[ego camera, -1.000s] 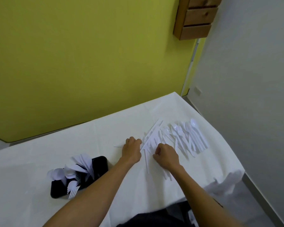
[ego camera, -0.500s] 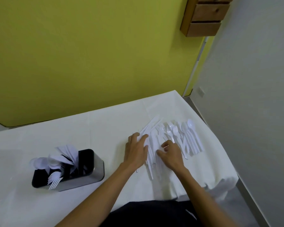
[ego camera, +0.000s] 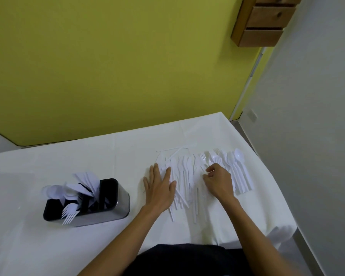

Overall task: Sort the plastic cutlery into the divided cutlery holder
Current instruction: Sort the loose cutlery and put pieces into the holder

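White plastic cutlery lies spread on the white table: knives at the left of the pile, forks in the middle, spoons at the right. My left hand lies flat with straight fingers on the left edge of the pile. My right hand has curled fingers over the forks; what they pinch is not clear. The metal cutlery holder with a black divided insert stands to the left and holds spoons, forks and knives.
The table's right edge drops off just beyond the spoons, with the cloth hanging down. A yellow wall runs behind the table. A wooden drawer unit hangs high on the wall at the right.
My left hand has opened from a fist and flattened on the knives. My right hand has shifted right over the forks. The view has swung left, bringing the holder fully into view.
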### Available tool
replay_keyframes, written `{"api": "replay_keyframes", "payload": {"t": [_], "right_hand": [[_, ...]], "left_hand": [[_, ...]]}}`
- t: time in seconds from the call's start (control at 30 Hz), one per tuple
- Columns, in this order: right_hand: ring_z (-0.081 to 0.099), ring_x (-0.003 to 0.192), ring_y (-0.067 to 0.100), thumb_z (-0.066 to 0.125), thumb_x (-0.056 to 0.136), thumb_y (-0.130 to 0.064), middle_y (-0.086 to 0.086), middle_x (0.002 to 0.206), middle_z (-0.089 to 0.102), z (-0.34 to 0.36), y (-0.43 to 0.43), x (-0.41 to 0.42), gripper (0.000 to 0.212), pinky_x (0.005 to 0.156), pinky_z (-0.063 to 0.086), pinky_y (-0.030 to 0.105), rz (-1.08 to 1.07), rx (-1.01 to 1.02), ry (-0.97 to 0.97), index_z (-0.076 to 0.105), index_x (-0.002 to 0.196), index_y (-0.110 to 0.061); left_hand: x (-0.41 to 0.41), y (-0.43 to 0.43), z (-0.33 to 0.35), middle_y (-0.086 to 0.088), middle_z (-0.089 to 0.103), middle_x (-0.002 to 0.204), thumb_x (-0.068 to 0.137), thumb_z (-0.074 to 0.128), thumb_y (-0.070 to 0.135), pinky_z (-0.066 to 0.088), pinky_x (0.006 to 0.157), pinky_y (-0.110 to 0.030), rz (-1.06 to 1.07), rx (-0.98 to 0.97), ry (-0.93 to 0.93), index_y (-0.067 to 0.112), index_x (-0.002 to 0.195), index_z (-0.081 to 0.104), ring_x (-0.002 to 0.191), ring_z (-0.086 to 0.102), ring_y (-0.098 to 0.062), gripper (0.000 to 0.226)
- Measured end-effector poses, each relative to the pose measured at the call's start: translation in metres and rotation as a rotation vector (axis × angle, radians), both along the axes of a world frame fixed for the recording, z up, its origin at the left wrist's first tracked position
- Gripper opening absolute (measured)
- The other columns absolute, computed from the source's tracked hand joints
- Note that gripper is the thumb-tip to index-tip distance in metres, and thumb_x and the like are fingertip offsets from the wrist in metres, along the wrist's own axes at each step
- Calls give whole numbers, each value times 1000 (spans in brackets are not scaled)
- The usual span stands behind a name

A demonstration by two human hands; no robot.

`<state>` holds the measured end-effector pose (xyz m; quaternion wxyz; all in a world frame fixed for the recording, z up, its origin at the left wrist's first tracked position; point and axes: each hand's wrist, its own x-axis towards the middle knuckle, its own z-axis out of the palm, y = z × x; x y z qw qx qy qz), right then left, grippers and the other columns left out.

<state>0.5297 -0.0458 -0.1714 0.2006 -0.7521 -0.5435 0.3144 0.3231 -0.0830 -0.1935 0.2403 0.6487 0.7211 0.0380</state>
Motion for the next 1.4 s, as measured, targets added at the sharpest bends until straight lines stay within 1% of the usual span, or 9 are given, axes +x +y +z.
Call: {"api": "replay_keyframes", "payload": {"t": [0.23,0.33,0.43,0.67,0.8,0.97,1.1,1.27,1.4], "right_hand": [[64,94,21,66,91,-28,5,127,51,-8,-18,-20,39,75,47,24,207,47,-161,56,126,-15],[66,95,21,68,90,-24,7,125,55,-7,-17,-11,38,83,52,29,116,49,-64,56,126,-16],[64,95,25,66,92,-21,7,124,54,-6,-18,5,35,82,51,32,24,35,-87,54,125,-16],[66,94,21,59,95,-29,4,111,67,-8,-22,8,31,80,53,31,48,15,-182,56,121,-13],[64,84,14,64,92,-32,0,98,70,3,-23,6,23,72,50,25,57,52,-106,64,108,-15],[63,71,-1,68,89,-39,-10,86,72,28,-28,-4,18,66,45,14,290,65,103,70,101,-26],[64,80,5,64,93,-38,-8,95,72,19,-21,0,20,80,53,28,282,33,54,72,104,-23],[61,87,16,71,86,-37,-1,103,57,1,-24,3,22,81,53,30,407,-119,-187,65,104,-27],[58,85,14,69,88,-27,-2,100,59,5,-16,6,8,72,45,22,418,-43,-230,70,94,-22]], "left_hand": [[38,4,5,5,-29,161,90,3,70,-22,115,-50,-271,90,57,46,156,11,149,-29,-22,71],[25,3,-5,0,-23,164,96,12,68,-17,118,-54,-254,38,95,50,155,8,150,-28,-23,63],[3,0,-7,-3,-19,166,88,-2,72,-14,118,-54,-220,20,101,50,155,7,151,-25,-23,71],[25,4,12,-3,-15,167,105,35,36,-13,119,-52,-273,69,-6,40,156,21,152,-22,-20,54],[53,9,28,-1,15,167,105,42,34,10,125,-39,-104,99,-314,26,156,29,154,9,-17,53],[58,36,56,-1,66,131,102,51,35,51,103,-39,389,-49,-815,13,136,56,116,65,-20,41],[44,44,59,-9,72,97,106,44,14,62,73,-31,561,-60,-1062,10,118,65,80,73,-19,25],[27,50,58,-8,61,90,104,44,15,51,57,-27,622,-56,-1018,18,109,66,65,58,-17,23],[28,47,56,1,64,99,95,58,20,46,66,-25,361,-116,-831,30,106,68,77,56,-14,19]]}}
